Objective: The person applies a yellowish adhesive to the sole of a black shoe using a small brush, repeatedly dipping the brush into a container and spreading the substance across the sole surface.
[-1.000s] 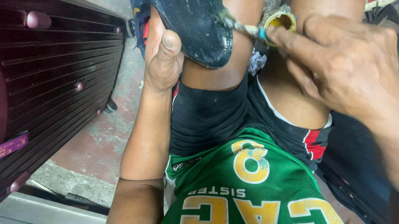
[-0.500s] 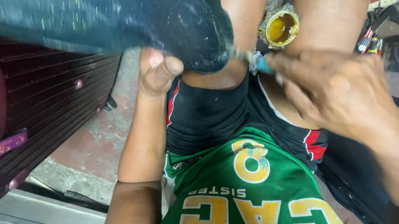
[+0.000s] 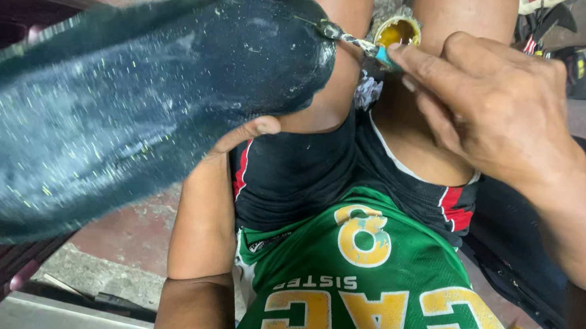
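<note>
Right hand (image 3: 496,104) pinches a small brush (image 3: 355,40) against the heel edge of a dark shoe sole (image 3: 118,110), gripped from behind by the left hand (image 3: 235,130); glue tin (image 3: 399,31) waits between the knees, sole only streaked.

left hand (image 3: 235,58) mostly behind shoe sole (image 3: 118,110) | brush (image 3: 355,40) bristles blurred

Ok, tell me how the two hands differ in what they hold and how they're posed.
The left hand supports the big dark shoe sole from behind, fingers spread past its rim and thumb under its edge; the right hand pinches a thin brush between fingertips. The left hand is mostly hidden by the sole; the right shows its whole back. Both are bare and meet at the sole's edge, where the brush tip touches.
</note>
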